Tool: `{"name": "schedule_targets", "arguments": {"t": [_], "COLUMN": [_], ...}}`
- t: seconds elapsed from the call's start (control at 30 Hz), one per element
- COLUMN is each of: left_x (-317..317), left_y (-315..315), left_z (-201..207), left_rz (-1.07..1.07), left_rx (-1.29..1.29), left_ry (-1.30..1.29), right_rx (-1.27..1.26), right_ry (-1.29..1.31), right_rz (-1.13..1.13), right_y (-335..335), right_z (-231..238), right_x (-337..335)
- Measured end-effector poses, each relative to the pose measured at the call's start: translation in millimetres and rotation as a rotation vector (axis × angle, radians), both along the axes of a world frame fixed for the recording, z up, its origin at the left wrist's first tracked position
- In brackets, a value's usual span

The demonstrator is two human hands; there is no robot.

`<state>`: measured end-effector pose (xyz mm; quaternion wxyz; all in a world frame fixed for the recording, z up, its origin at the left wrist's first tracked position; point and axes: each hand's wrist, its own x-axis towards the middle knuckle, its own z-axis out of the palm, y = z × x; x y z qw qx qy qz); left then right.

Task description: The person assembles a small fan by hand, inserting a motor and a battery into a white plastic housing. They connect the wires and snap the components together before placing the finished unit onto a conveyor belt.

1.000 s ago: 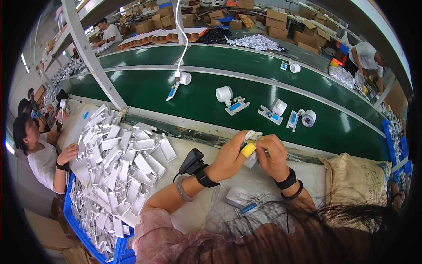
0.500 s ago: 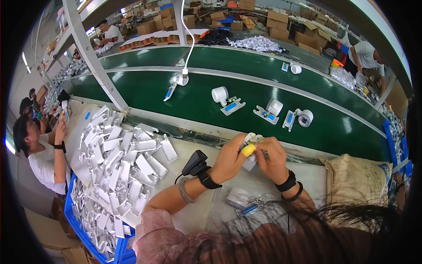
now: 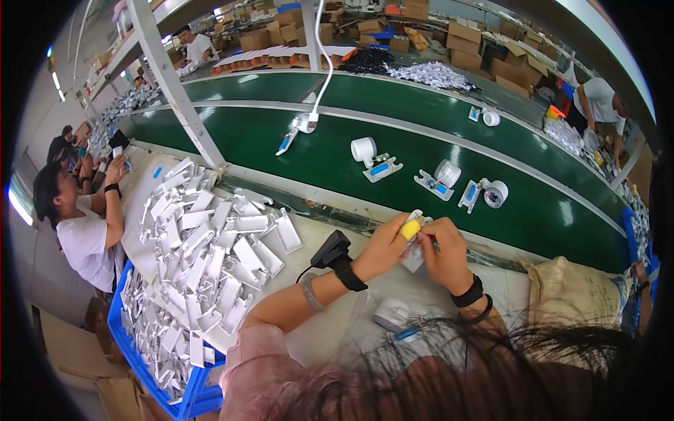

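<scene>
My left hand (image 3: 381, 251) is closed around a white plastic part (image 3: 414, 262), parts of which show above and below the fingers. A yellow wrap (image 3: 409, 229) sits at the thumb of that hand. My right hand (image 3: 447, 254) meets it from the right, fingertips pinched at the same white part; the exact contact is hidden by the fingers. Just below the hands, a white round lamp head (image 3: 392, 313) with a blue piece (image 3: 407, 334) lies on the plastic-covered table, partly behind strands of hair.
A heap of white plastic housings (image 3: 210, 242) spills toward a blue bin (image 3: 133, 351) on the left. Beyond the table runs a green conveyor (image 3: 309, 156) carrying several lamp assemblies (image 3: 447, 173). At right stands a woven sack (image 3: 577, 291). A co-worker (image 3: 81, 221) is at left; a white cable (image 3: 323, 63) hangs ahead.
The whole view has shifted, so the scene sits slightly farther right. Both hands stay together on the white part, with only a small change in the right fingers.
</scene>
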<state>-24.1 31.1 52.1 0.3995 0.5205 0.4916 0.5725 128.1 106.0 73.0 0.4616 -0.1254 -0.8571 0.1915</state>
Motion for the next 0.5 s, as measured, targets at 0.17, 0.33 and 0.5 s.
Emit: {"name": "schedule_targets", "arguments": {"t": [0.17, 0.33, 0.5], "left_x": [-5.3, -50.8, -169.3], "left_y": [27.8, 59.3, 102.7], "left_z": [-27.5, -5.0, -31.5], "left_rz": [0.050, 0.188, 0.654], "left_rx": [0.167, -0.128, 0.120], "left_ry": [-0.009, -0.088, 0.506], "right_rx": [-0.101, -0.419, -0.147], "right_ry": [0.031, 0.168, 0.037], "right_rz": [-0.056, -0.250, -0.548], "right_y": [7.7, 69.5, 120.1], "right_z": [6.8, -0.7, 16.1], "right_x": [6.2, 27.5, 65.4]}}
